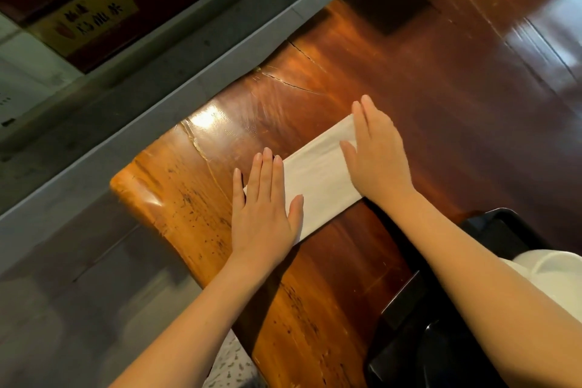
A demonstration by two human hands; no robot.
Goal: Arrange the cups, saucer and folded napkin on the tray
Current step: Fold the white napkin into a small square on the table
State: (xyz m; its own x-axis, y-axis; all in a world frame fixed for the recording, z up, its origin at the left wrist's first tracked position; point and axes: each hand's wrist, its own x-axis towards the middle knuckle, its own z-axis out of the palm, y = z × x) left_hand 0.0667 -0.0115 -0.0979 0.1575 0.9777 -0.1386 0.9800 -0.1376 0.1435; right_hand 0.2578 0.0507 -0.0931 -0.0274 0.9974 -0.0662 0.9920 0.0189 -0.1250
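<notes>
A white napkin [318, 173] lies folded into a long strip on the glossy wooden table [409, 79]. My left hand [264, 208] rests flat on its near-left end, fingers spread. My right hand [374, 154] presses flat on its far-right end. Neither hand grips anything. A black tray [500, 230] shows at the lower right, partly hidden by my right forearm. A white dish, perhaps the saucer [554, 268], sits on it at the frame edge. No cups are visible.
The table's rounded left edge [126, 186] drops off to a grey floor. A grey ledge [176, 85] runs diagonally behind the table, with boxes beyond it. A dark rectangular patch [384, 0] lies on the far part of the table.
</notes>
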